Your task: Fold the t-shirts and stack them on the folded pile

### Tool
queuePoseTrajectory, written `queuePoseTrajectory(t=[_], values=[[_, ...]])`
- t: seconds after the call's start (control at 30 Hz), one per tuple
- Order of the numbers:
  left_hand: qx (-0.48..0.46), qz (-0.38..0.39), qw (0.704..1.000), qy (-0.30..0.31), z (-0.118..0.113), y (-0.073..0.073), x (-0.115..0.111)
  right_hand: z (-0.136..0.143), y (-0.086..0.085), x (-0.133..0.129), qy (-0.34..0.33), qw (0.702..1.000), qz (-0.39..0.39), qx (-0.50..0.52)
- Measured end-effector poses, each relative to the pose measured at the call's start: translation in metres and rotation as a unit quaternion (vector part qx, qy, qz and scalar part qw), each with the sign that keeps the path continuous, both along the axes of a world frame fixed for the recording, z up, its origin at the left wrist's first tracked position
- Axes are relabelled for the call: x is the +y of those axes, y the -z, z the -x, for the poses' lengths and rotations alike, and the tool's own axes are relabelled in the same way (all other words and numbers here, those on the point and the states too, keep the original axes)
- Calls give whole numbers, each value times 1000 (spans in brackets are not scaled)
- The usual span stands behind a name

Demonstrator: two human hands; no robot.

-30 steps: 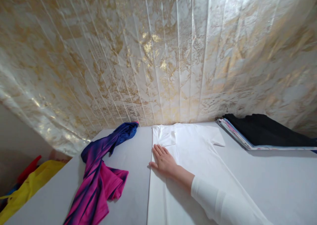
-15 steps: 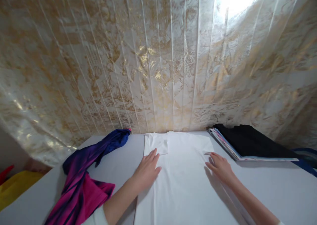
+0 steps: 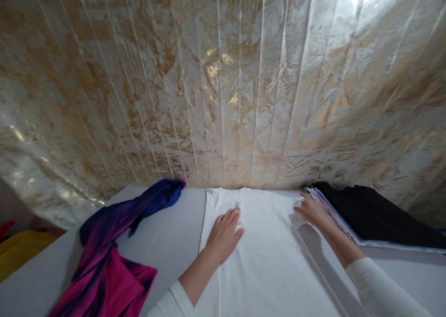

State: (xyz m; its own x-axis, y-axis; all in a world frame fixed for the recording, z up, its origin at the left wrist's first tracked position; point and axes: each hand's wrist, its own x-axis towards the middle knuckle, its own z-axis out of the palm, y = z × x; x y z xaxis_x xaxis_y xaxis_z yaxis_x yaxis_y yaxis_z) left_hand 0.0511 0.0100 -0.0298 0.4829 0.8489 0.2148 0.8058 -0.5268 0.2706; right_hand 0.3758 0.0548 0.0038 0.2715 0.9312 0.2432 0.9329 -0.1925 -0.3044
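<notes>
A white shirt (image 3: 261,256) lies spread lengthwise in front of me, its left side folded inward. My left hand (image 3: 225,233) rests on its upper left part, fingers stretched forward over the folded fabric. At the far right corner of the shirt, my right hand (image 3: 311,209) pinches the edge between thumb and fingers, lifting it slightly off the table. The cloth under my left palm is hidden.
A purple, blue and pink garment (image 3: 104,242) lies crumpled on the white table (image 3: 167,233) at left. Folded clothes with a black one (image 3: 379,214) on top are stacked at right. Behind hangs a gold-patterned curtain (image 3: 223,98); yellow cloth (image 3: 24,252) shows far left.
My right hand has moved farther away to the shirt's far right corner, drawing the fabric there outward. My left hand has slid right over the folded part. The view has shifted slightly.
</notes>
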Motion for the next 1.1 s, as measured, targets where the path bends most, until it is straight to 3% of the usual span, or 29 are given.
queuePoseTrajectory(t=[0.1, 0.2, 0.37, 0.47, 0.6, 0.73, 0.8, 0.93, 1.0, 1.1], values=[[-32, 1, 999, -1, 1, -1, 1, 30, -29, 10, -49, 998, 33, -16], [-57, 5, 998, -5, 2, -2, 1, 81, -46, 23, -110, 992, 60, -33], [-95, 2, 995, -24, 2, -2, 1, 167, -40, 40, -197, 975, 97, -19], [-111, 3, 993, -42, 1, -3, 3, 189, -31, 41, -230, 966, 120, 18], [-122, 7, 992, -42, 2, -2, 2, 173, -35, 26, -270, 949, 142, 80], [-127, 11, 991, -46, 3, -7, 2, 124, -36, -24, -289, 944, 118, 108], [-131, 2, 989, -62, 0, -14, 7, 100, -23, -60, -305, 942, 86, 111], [-123, -25, 991, -55, -25, -40, 37, 74, 22, -129, -322, 945, 10, 57], [-103, -25, 994, -24, -49, -53, 58, 73, 39, -149, -319, 947, -3, 29], [-58, -5, 998, 3, -89, -66, 89, 78, 53, -158, -315, 949, -8, 10]])
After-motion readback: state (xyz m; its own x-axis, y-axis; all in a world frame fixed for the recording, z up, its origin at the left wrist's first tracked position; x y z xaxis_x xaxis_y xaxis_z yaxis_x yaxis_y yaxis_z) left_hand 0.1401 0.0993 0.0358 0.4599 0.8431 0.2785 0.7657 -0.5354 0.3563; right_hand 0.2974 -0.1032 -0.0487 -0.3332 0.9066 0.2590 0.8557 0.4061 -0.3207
